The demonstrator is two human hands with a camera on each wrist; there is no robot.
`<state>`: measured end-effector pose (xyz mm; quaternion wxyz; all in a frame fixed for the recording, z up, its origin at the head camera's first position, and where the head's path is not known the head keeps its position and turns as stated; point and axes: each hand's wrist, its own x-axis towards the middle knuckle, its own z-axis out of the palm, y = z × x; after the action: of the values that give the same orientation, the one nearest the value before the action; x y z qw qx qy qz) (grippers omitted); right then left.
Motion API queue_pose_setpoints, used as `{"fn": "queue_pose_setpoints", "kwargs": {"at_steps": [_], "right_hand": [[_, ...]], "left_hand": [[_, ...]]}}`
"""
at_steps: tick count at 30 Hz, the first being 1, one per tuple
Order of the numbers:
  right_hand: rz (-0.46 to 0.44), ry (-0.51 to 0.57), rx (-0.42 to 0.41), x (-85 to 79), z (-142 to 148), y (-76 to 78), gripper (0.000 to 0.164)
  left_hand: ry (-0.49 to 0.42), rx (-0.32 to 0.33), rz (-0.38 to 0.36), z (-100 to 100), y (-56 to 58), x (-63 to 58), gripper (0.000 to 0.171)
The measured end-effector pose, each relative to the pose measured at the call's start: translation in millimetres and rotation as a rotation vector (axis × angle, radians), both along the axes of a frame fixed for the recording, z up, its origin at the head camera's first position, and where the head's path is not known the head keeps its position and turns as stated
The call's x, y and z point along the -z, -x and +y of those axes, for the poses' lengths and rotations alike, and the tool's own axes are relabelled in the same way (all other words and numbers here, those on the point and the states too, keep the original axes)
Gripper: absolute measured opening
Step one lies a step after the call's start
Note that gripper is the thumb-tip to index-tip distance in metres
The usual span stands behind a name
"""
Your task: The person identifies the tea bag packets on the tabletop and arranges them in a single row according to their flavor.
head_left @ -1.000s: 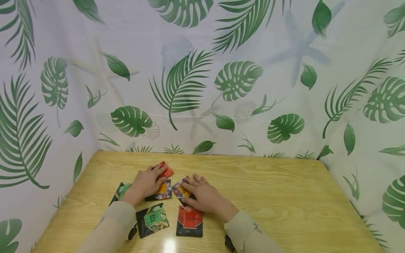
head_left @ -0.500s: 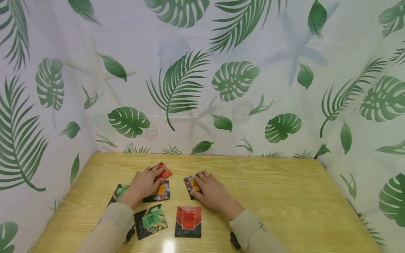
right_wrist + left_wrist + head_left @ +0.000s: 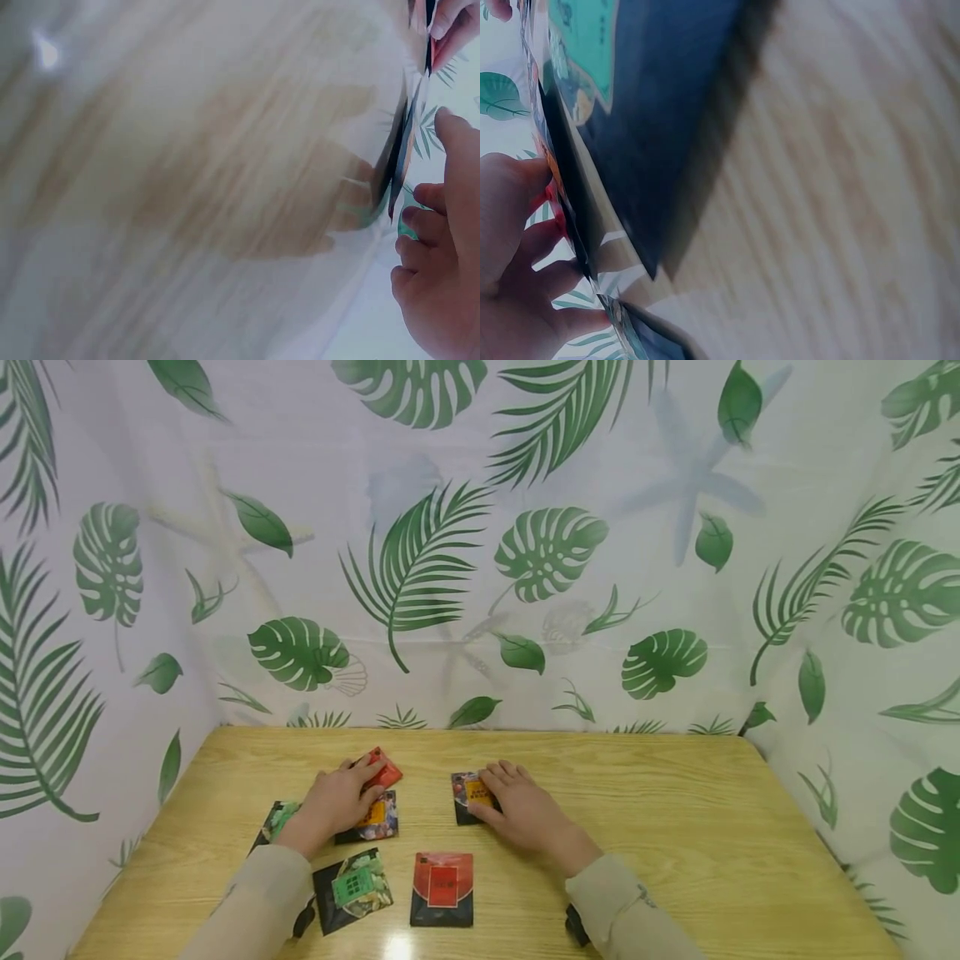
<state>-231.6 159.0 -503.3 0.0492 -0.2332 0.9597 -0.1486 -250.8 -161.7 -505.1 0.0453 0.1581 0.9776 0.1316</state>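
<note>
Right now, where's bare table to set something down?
Widest: the table from the right hand out to the right edge. Crowded: around the left hand, with a red packet, an orange-label packet and two green-and-black packets. Narrow gap: between those and the second orange-label packet, at the right hand.

The left arm (image 3: 255, 897) is slanting forward and inward; the left hand (image 3: 336, 797) is lying palm down, its fingers (image 3: 367, 771) pointing ahead, its thumb (image 3: 372, 792) standing apart; the right arm (image 3: 628, 902) is leaning forward and leftward; the right hand (image 3: 522, 807) is facing palm down too, its thumb pointing leftward; the two hands are resting apart.
</note>
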Motion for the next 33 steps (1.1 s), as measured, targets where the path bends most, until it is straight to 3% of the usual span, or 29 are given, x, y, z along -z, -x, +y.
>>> {"fn": "queue_pose_setpoints", "kwargs": {"at_steps": [15,33], "right_hand": [[-0.015,-0.011,-0.01,5.8,4.3,0.3,0.068],[0.017,-0.036,0.05,8.5,42.3,7.0,0.067]], "left_hand": [[-0.011,0.003,0.011,-0.6,0.8,5.7,0.055],[-0.007,0.013,0.027,-2.4,1.6,3.6,0.055]]}}
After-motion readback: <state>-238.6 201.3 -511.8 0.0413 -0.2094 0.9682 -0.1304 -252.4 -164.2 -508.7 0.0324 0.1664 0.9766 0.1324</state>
